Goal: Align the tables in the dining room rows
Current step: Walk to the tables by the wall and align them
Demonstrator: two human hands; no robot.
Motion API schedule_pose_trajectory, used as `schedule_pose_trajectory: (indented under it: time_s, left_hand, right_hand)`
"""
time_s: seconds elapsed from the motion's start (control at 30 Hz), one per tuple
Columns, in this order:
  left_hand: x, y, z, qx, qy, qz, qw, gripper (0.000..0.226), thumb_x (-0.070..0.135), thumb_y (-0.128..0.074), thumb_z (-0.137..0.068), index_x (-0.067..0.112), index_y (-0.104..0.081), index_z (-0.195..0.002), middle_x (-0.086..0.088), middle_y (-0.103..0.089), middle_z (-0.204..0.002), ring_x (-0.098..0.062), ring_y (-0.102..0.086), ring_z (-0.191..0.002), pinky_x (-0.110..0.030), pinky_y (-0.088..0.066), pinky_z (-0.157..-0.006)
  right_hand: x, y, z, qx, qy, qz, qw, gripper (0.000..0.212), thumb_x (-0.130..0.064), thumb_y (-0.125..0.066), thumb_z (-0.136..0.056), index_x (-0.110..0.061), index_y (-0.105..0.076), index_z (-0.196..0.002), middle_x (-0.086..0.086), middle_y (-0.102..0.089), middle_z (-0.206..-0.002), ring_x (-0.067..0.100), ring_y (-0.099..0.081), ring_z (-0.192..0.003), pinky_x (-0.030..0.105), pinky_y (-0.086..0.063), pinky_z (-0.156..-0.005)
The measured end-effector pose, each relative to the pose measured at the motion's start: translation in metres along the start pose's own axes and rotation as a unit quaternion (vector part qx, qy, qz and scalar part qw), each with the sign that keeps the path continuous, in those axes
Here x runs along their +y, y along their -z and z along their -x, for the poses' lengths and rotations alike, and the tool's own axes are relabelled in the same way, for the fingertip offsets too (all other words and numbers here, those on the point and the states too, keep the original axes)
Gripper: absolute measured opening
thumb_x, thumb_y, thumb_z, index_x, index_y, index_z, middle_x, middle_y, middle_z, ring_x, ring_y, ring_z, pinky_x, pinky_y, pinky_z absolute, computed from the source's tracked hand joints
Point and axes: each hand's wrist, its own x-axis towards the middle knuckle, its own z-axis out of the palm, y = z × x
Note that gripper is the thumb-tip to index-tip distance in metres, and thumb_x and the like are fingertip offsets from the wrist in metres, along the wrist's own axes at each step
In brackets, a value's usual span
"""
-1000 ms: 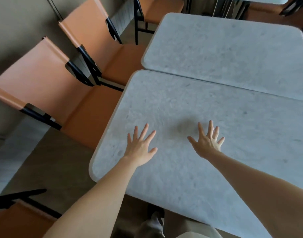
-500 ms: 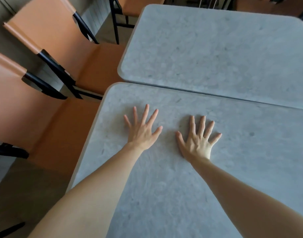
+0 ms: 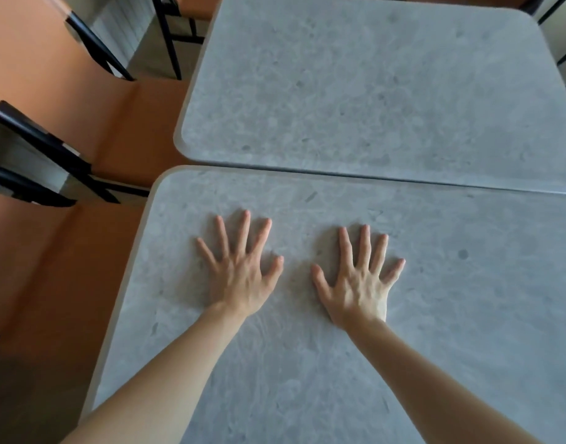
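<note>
Two grey marble-look tables fill the view. The near table lies under my arms. The far table butts against its far edge, with only a thin dark seam between them. The far table's left edge sits a little to the right of the near one's. My left hand rests flat on the near table, fingers spread, holding nothing. My right hand lies flat beside it, fingers also spread, a short gap between the two thumbs.
Orange chairs with black frames stand along the left: one seat beside the far table, another beside the near table's left edge. Dark chair legs show at the top, and more black frame at the top right.
Both hands have slid forward across the near table toward the far one and now press flat on it. The view has moved in closer. The tables' offset looks much the same.
</note>
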Motion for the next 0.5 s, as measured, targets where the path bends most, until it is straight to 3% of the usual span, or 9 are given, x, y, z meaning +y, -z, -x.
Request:
schedule_pose_trajectory:
  time_s: [0.5]
  left_hand:
    - [-0.004, 0.005, -0.014, -0.006, -0.011, -0.005, 1.0, 0.075, 0.072, -0.023, -0.089, 0.043, -0.017, -0.158, 0.003, -0.005, -0.17, -0.042, 0.005, -0.154, -0.079, -0.003, -0.112]
  right_hand:
    - [-0.006, 0.002, -0.007, 0.007, -0.009, -0.018, 1.0, 0.092, -0.078, -0.015, -0.083, -0.03, -0.005, -0.162, 0.007, 0.008, -0.17, 0.037, 0.018, -0.154, 0.071, 0.007, -0.116]
